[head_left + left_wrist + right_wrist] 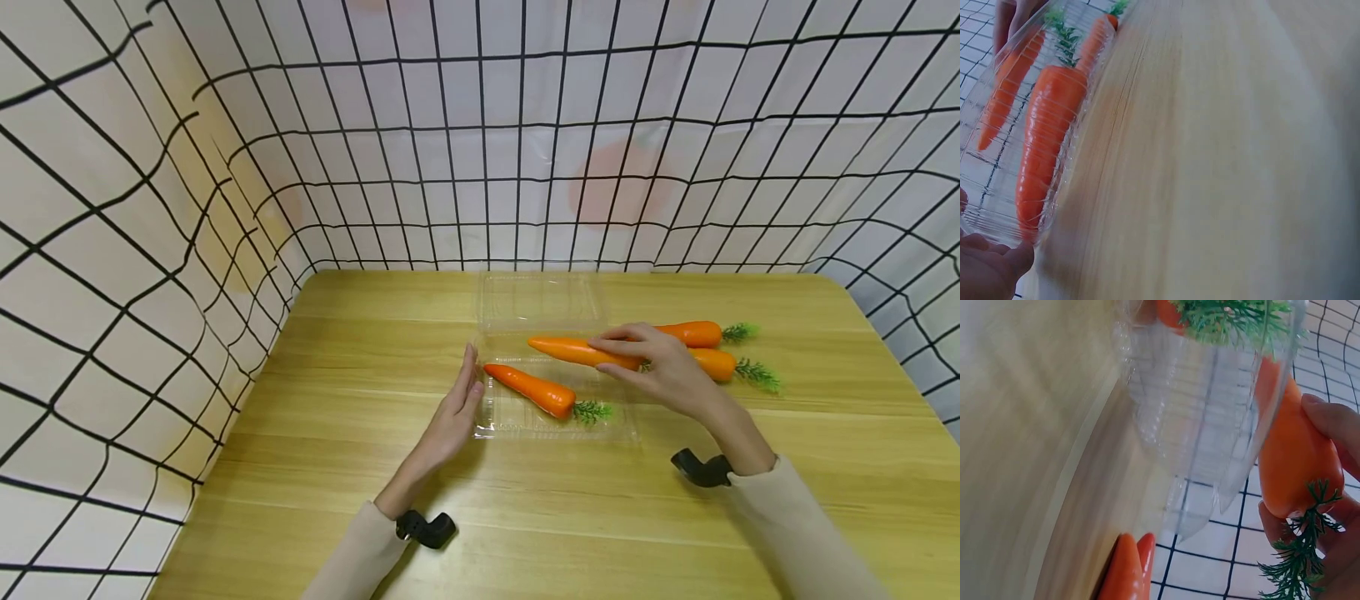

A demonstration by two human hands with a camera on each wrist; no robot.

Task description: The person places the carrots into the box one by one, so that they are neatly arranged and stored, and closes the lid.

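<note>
A clear plastic clamshell box [517,423] lies opened on the table, its lid [540,302] folded back toward the grid wall. One orange carrot with a green top [534,389] lies slantwise inside. My left hand [453,410] rests with fairly straight fingers against the box's left end; in the left wrist view its fingertips [1021,257] are right at the clear wall. Over the rear part of the box, my right hand [667,367] pinches a second carrot [564,348] between thumb and fingers, tip pointing left. Its green top [1300,556] shows below the hand in the right wrist view.
Two more carrots, a rear one [693,333] and a front one [714,364], lie on the table right of the box, partly behind my right hand. Black wire grid [522,125] over pale cloth encloses the wooden table [360,375] at the back and sides.
</note>
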